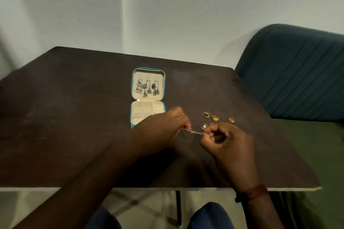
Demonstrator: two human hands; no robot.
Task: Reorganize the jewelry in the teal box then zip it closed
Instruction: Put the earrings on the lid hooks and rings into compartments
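Both hands meet low over the dark, matte table [74, 117]: the left hand [163, 126] and the right hand [227, 145], knuckles up and fingers curled, each pinch one end of a thin silver chain [193, 132] stretched between them. Just behind the left hand, the teal box [148, 96] lies open, dangling silver earrings [147, 87] hung in its cream lid. Three gold rings [215, 117] sit beyond the right hand.

Open teal box [133, 87] on table [74, 117], both hands pinching silver chain [193, 132]
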